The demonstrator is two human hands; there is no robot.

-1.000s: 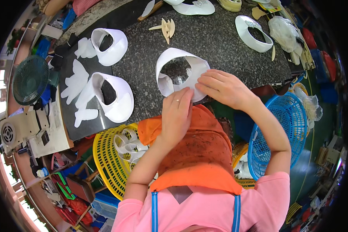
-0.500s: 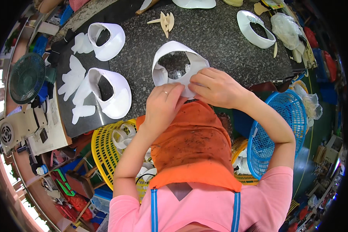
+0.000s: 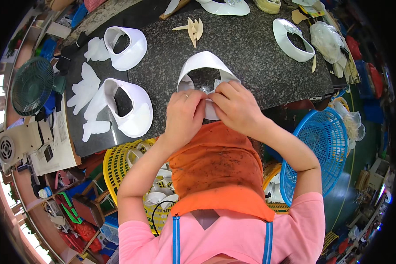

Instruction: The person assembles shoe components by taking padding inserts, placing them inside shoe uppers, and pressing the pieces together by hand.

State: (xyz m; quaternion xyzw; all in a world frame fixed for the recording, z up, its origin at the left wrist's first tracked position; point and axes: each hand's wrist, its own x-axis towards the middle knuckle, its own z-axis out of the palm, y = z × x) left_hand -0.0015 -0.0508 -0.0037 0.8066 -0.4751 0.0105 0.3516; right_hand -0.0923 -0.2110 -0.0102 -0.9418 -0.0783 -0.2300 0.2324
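Observation:
Both my hands are at the near edge of a white shoe upper (image 3: 207, 58), its curved band standing up in a loop on the dark speckled worktop. My left hand (image 3: 184, 115) pinches that edge, fingertips almost meeting those of my right hand (image 3: 236, 107). The right thumb and fingers are also closed on the edge. Something shiny and silvery shows inside the loop, partly hidden by my fingers. To the left stand two similar white uppers, a farther one (image 3: 135, 50) and a nearer one (image 3: 139, 112). Flat white pieces (image 3: 82, 90) lie beside them.
Pale pointed slips (image 3: 193, 33) lie beyond my hands. A decorated white upper (image 3: 290, 46) and a clear plastic bag (image 3: 328, 42) are at the far right. A yellow basket (image 3: 111, 171) and a blue basket (image 3: 300, 132) flank me below the worktop's edge. A fan (image 3: 32, 86) stands left.
My hands have drawn closer together on the near edge of the upper, the right one shifting left and turning. The whole view has shifted slightly.

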